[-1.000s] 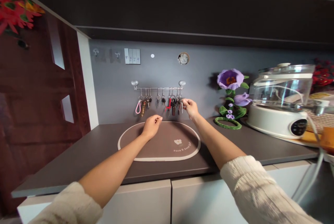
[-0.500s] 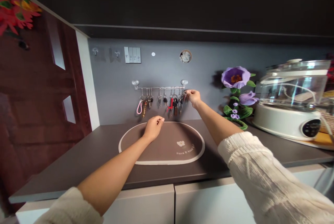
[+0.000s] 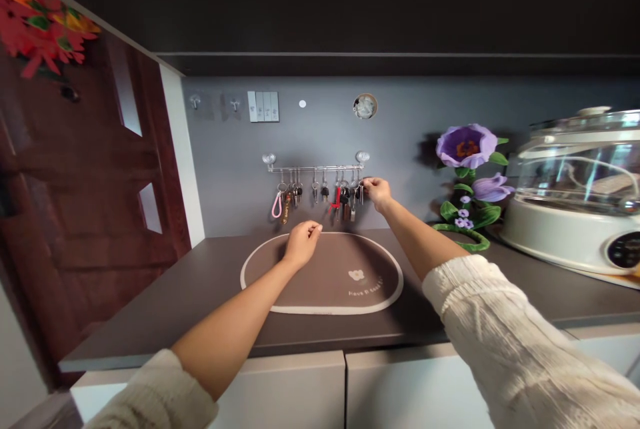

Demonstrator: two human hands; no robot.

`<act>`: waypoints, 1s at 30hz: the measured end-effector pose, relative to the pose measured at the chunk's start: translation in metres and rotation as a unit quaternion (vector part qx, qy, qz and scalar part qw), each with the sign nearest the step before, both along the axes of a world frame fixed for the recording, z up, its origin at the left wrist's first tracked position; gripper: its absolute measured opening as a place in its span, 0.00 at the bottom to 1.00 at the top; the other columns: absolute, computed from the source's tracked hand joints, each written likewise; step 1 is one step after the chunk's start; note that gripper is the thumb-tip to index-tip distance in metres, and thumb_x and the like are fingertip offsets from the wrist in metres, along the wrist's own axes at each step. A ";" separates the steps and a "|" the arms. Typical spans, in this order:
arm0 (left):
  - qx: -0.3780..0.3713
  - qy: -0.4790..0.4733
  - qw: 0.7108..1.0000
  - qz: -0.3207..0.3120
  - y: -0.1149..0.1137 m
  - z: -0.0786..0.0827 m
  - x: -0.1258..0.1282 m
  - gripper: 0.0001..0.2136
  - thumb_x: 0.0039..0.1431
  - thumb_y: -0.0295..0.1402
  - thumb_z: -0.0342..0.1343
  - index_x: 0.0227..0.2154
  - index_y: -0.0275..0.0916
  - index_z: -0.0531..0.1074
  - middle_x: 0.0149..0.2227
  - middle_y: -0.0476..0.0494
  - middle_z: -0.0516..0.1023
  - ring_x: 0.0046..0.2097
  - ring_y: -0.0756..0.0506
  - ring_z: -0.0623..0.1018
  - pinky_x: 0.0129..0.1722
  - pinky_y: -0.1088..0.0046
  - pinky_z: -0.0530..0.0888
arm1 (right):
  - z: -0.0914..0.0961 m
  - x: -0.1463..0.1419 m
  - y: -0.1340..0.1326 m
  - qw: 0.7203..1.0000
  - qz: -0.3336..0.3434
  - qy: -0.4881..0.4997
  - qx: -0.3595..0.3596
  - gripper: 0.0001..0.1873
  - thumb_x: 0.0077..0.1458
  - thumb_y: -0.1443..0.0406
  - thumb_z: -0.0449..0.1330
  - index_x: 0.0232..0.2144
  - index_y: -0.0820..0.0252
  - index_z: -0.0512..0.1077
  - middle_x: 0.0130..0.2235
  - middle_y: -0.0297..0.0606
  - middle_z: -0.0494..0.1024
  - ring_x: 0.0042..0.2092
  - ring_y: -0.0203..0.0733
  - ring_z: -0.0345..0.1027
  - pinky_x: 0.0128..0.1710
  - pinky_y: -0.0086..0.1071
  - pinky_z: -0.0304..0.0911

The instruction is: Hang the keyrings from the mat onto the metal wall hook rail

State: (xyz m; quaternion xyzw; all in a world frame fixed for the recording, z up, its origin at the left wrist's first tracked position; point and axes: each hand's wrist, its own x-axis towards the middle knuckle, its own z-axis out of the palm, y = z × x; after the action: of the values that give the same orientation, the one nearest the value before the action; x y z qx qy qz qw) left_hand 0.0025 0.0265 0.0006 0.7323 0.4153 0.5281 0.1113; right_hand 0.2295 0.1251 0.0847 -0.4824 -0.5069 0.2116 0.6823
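Observation:
A chrome hook rail (image 3: 316, 167) on the grey wall carries several bunches of keys (image 3: 320, 192), one with a pink loop (image 3: 277, 204) and one with a red tag. My right hand (image 3: 379, 192) is raised to the rail's right end, fingers pinched on a key bunch (image 3: 361, 189) hanging there. My left hand (image 3: 302, 242) hovers over the back edge of an oval brown mat (image 3: 320, 282), fingers curled together in a loose pinch; what it holds, if anything, is too small to see.
A purple flower ornament (image 3: 467, 179) stands right of the rail. A white cooker with a glass lid (image 3: 575, 192) sits at the far right. Light switches (image 3: 263, 106) are on the wall, a dark wooden door (image 3: 75, 202) at left.
My right hand rose from below the keys to the right end of the rail with the key bunch. The camera view shifted left. My left hand stayed over the mat.

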 end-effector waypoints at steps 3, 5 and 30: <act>-0.004 -0.016 1.000 0.003 0.002 0.001 -0.001 0.10 0.52 0.35 0.48 0.28 0.35 0.71 0.29 0.45 0.74 0.30 0.51 0.71 0.33 0.75 0.67 | -0.004 -0.004 -0.006 0.998 -0.060 -0.010 0.020 0.09 0.42 0.61 0.54 0.26 0.62 0.68 0.25 0.36 0.70 0.27 0.34 0.61 0.30 0.29 0.58; -0.006 -0.032 0.999 0.002 0.003 0.003 -0.002 0.09 0.51 0.35 0.49 0.28 0.35 0.71 0.28 0.46 0.74 0.30 0.51 0.71 0.32 0.75 0.67 | -0.008 -0.009 -0.015 0.996 -0.081 -0.017 0.039 0.12 0.44 0.60 0.54 0.31 0.61 0.68 0.28 0.37 0.70 0.30 0.35 0.62 0.31 0.29 0.59; 0.019 -0.022 0.990 -0.135 -0.015 0.018 -0.012 0.44 0.47 0.23 0.49 0.59 0.41 0.23 0.24 0.57 0.60 0.26 0.55 0.63 0.30 0.79 0.63 | -0.070 -0.063 -0.130 0.948 0.194 -0.218 0.124 0.47 0.47 0.64 0.55 0.60 0.57 0.29 0.29 0.33 0.65 0.29 0.37 0.57 0.38 0.38 0.59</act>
State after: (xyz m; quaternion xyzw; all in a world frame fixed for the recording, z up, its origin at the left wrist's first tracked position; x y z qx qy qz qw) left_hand -0.0099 0.0119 0.0184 0.7721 0.3000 0.5317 0.1769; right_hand 0.1663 -0.0045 0.0146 -0.3213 -0.7492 0.1648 0.5552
